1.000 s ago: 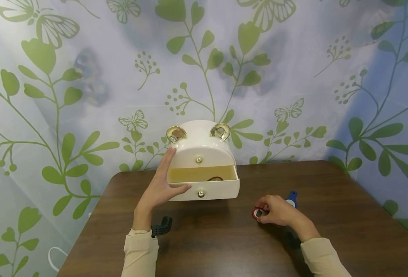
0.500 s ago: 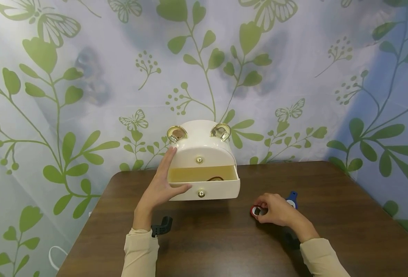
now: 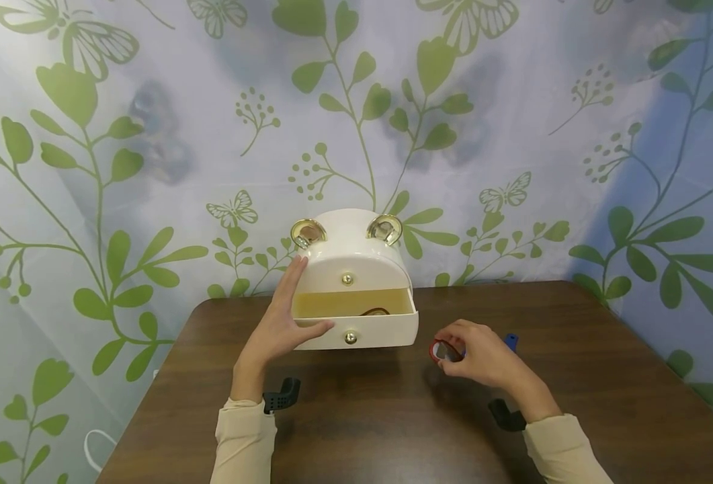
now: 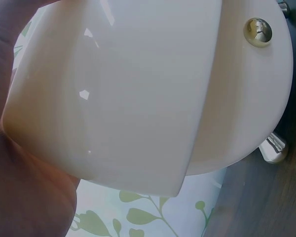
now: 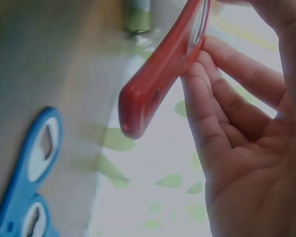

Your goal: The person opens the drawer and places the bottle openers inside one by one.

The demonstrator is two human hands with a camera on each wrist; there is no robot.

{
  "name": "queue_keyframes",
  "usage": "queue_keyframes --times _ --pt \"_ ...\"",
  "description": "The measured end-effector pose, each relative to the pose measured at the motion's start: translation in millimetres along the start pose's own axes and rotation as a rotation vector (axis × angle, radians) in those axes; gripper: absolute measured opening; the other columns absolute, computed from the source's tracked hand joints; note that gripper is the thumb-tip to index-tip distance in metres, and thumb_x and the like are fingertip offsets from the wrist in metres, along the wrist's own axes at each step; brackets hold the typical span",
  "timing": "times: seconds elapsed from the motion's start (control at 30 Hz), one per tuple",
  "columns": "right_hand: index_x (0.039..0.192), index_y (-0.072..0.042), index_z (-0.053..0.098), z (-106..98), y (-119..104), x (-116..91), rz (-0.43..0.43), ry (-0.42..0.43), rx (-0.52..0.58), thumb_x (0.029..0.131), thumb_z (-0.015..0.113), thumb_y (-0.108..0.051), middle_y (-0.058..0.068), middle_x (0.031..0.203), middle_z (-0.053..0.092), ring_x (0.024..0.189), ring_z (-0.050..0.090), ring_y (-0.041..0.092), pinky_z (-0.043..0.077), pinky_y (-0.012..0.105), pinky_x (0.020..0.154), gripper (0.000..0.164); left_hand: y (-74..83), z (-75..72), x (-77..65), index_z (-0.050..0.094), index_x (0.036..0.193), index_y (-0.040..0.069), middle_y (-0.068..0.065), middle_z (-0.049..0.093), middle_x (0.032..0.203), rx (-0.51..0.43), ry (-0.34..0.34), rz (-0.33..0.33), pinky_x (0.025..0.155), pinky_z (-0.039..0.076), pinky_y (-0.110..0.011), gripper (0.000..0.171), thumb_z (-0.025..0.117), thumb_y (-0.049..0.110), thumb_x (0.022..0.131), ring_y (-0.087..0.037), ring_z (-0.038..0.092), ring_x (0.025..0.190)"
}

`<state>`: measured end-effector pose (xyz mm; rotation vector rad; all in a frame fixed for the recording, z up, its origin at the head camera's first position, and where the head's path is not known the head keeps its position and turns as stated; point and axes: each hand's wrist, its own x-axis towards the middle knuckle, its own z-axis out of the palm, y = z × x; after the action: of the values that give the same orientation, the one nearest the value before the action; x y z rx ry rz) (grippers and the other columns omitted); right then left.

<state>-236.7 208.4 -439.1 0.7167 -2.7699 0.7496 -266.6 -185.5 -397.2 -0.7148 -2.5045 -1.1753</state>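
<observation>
A cream drawer box (image 3: 353, 232) with two gold ears stands at the back of the table, its lower drawer (image 3: 386, 331) pulled out. My left hand (image 3: 273, 333) rests at the box's left side, thumb along the drawer front and forefinger pointing up. Inside the drawer, the brown curved top of something (image 3: 375, 311) shows; the rest is hidden. My right hand (image 3: 480, 353) pinches a red bottle opener (image 5: 155, 74) by its metal-plated head, right of the drawer. Its handle angles downward in the right wrist view.
Two blue bottle openers (image 5: 19, 180) appear side by side below the red one in the right wrist view; in the head view my right hand mostly covers that blue (image 3: 511, 341). A patterned curtain (image 3: 356, 134) hangs behind the brown table (image 3: 356, 430).
My right hand has raised the red bottle opener off the tabletop and shifted slightly away from me and left. My left hand and the open drawer have stayed where they were.
</observation>
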Motion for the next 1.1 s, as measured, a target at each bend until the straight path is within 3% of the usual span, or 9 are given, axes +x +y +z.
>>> queue_keyframes --times 0.27,0.5,0.77,1.1 --pt "0.112 -0.014 0.074 -12 -19 1 -0.029 0.060 0.010 0.078 0.085 -0.017 0.000 0.105 0.069 0.087 0.063 0.010 0.056 0.025 0.069 0.036 1.1 -1.0 0.5 0.003 0.166 0.038 0.009 -0.002 0.174 0.000 -0.008 0.007 0.121 0.023 -0.066 0.121 0.089 0.040 0.081 -0.021 0.002 0.161" --pt "0.113 -0.014 0.074 -25 -27 -1 -0.058 0.137 -0.018 0.077 0.088 -0.015 -0.003 0.106 0.069 0.091 0.065 0.013 0.060 0.032 0.074 0.038 1.5 -2.0 1.5 0.005 0.166 0.039 0.007 -0.001 0.174 -0.009 -0.002 0.011 0.120 0.023 -0.067 0.120 0.089 0.040 0.081 -0.022 0.003 0.161" --pt "0.113 -0.014 0.074 -37 -37 -1 -0.102 0.218 -0.015 0.076 0.089 -0.015 -0.003 0.109 0.069 0.091 0.065 0.013 0.059 0.030 0.072 0.039 1.9 -2.4 0.8 0.004 0.165 0.041 0.012 -0.001 0.173 -0.010 -0.004 -0.009 0.122 0.023 -0.064 0.121 0.090 0.040 0.080 -0.021 0.003 0.161" --pt "0.114 -0.014 0.074 -43 -49 2 -0.126 0.317 -0.008 0.075 0.091 -0.014 -0.004 0.108 0.070 0.090 0.065 0.013 0.059 0.033 0.073 0.043 0.5 -1.5 0.3 0.005 0.166 0.038 0.008 -0.001 0.174 -0.013 -0.004 -0.004 0.121 0.023 -0.065 0.121 0.089 0.039 0.080 -0.023 0.003 0.161"
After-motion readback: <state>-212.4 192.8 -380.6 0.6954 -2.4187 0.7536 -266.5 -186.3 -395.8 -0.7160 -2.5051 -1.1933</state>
